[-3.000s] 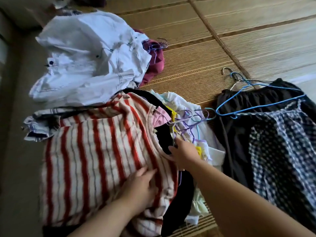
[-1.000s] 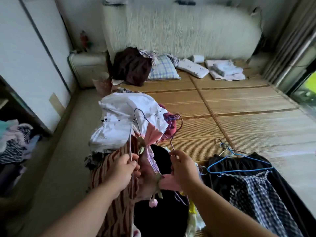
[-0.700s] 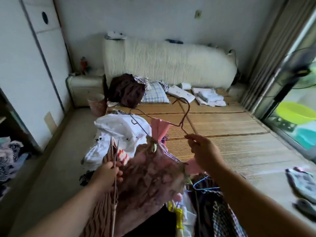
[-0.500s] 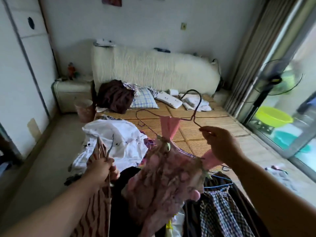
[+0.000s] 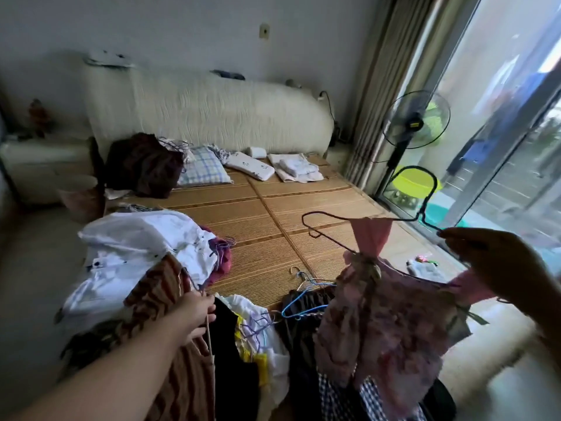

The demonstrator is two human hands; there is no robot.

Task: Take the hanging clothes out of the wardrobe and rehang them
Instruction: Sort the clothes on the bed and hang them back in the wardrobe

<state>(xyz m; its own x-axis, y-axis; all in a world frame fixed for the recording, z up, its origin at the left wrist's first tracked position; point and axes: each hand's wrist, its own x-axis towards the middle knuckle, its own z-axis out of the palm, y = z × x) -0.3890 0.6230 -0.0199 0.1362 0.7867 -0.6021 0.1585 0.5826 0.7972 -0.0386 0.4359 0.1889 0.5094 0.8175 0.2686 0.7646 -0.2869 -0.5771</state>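
Note:
My right hand [image 5: 498, 262] pinches a dark wire hanger [image 5: 394, 218] and holds it up at the right. A pink floral garment [image 5: 385, 326] hangs from that hanger. My left hand [image 5: 195, 311] grips the red-and-white striped shirt [image 5: 182, 360] with its thin hanger wire, lifted off the pile. Below them lies a heap of clothes on hangers: black cloth [image 5: 233, 360], white and yellow pieces [image 5: 261, 338], a blue hanger [image 5: 300, 308] and a checked garment [image 5: 343, 399].
A white bundle of clothes [image 5: 136, 250] lies on the bamboo mat [image 5: 261, 226] at the left. Pillows and folded laundry sit by the white headboard [image 5: 212, 110]. A standing fan [image 5: 416, 123] and a green basin [image 5: 416, 183] are by the window at the right.
My right hand has carried the hanger with the pink garment up and to the right. My left hand stays low, holding the striped shirt. My view has swung right toward the window.

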